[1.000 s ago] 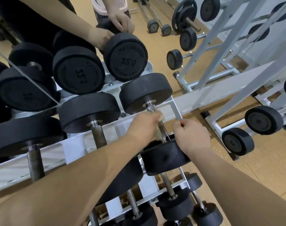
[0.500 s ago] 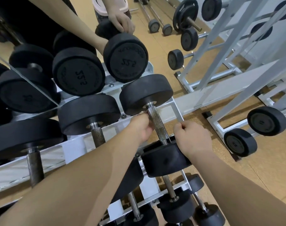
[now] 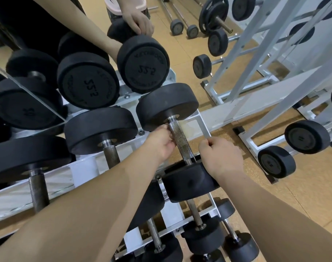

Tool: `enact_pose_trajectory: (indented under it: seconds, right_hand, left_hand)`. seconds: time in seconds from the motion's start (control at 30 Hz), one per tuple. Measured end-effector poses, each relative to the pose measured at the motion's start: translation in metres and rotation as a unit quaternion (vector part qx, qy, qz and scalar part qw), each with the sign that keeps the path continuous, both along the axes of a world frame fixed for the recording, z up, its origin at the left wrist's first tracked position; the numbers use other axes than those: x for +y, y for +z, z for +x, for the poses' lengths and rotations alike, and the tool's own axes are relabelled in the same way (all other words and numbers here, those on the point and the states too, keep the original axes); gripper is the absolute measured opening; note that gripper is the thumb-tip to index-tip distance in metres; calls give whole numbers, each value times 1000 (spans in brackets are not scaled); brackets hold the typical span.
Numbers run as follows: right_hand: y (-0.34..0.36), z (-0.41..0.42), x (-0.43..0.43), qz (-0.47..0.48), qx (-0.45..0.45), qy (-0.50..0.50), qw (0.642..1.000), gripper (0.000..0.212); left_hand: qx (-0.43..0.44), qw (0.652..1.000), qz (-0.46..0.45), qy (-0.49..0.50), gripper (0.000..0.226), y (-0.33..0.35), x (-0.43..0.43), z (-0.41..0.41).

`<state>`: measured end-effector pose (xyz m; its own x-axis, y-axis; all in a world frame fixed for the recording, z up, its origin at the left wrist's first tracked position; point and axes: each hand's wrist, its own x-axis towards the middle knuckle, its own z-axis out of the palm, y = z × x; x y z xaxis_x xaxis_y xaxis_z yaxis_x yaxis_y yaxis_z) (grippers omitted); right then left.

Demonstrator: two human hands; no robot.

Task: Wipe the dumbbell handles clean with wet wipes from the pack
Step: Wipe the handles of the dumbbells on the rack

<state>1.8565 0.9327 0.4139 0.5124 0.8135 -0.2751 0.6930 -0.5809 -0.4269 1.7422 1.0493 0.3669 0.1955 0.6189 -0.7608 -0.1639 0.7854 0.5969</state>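
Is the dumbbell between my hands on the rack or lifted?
On the rack: both dumbbell heads sit on its white rails; left hand at the handle, right hand at the near head.

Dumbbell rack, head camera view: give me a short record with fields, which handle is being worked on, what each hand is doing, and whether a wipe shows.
handle: knurled metal, on the rightmost top-row dumbbell
left hand: fingers curled against the handle's left side
right hand: fingers curled, wrist over that dumbbell's near head; what it holds is hidden
wipe: none plainly visible
rack: white frame, more dumbbells on lower rows
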Motion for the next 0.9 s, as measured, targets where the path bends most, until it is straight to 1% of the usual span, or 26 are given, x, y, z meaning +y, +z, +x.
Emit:
enact_pose_trajectory:
  seconds: [0.07, 0.13, 0.17, 0.2, 0.23, 0.3, 0.33, 0.4, 0.43, 0.5, 0.53, 0.57, 0.6, 0.63, 0.67, 0.7, 0.77, 0.8, 0.87, 0.9]
  right_hand:
    - [0, 0, -1, 4, 4, -4, 1000, 41]
    - [1, 0, -1, 8, 1, -2, 1000, 43]
    - [0, 1, -1, 14, 0, -5, 1000, 43]
    - [0, 1, -3, 22, -4, -9, 1000, 42]
    - [0, 0, -4, 29, -10, -14, 999, 40]
    - [-6, 3, -2, 48, -21, -26, 998, 36]
    - [-7, 2, -2, 63, -24, -28, 997, 35]
    - [-7, 0, -4, 92, -39, -31, 995, 40]
    - [-3, -2, -6, 111, -62, -24, 992, 44]
    - [7, -11, -19, 137, -126, 12, 983, 44]
    - [15, -19, -30, 154, -143, 43, 977, 41]
    - [24, -30, -40, 174, -116, 70, 975, 37]
    - [34, -44, -54, 183, -45, 88, 978, 31]
    - [47, -60, -77, 170, 52, 96, 979, 25]
    - [56, -76, -102, 147, 158, 96, 972, 23]
    - [60, -90, -128, 112, 258, 84, 956, 24]
    - [63, -114, -179, 26, 420, 22, 907, 23]
    - [59, -120, -205, 5, 479, -28, 877, 19]
    - [44, -127, -255, 9, 556, -133, 821, 13]
    - [38, -130, -280, 16, 581, -174, 795, 17]
  left_hand:
    - [17, 997, 15, -71, 38, 5, -20, -5]
    - [62, 980, 38, -184, 41, 8, -44, -16]
    - [76, 970, 44, -225, 39, 12, -52, -22]
    - [92, 968, 52, -228, 35, 18, -57, -30]
    - [92, 975, 55, -194, 35, 23, -61, -38]
    - [55, 992, 50, -100, 33, 38, -67, -48]
    - [53, 993, 69, -77, 29, 48, -77, -55]
    - [101, 982, 137, -81, 22, 70, -104, -69]
    - [129, 975, 166, -76, 20, 80, -122, -77]
    - [152, 969, 188, -46, 20, 95, -159, -90]
    - [152, 967, 203, -20, 19, 101, -179, -98]
    - [161, 962, 220, 0, 16, 107, -196, -103]
    - [172, 958, 229, 14, 12, 109, -213, -110]
    - [186, 952, 241, 13, 6, 115, -236, -116]
    - [214, 942, 259, -2, 11, 117, -257, -121]
    - [242, 930, 277, -25, 21, 118, -275, -125]
    - [284, 915, 279, -65, 25, 118, -313, -132]
    - [291, 912, 277, -77, 23, 115, -332, -135]
    - [294, 906, 280, -121, 20, 104, -368, -142]
    - [297, 894, 292, -164, 19, 98, -385, -144]
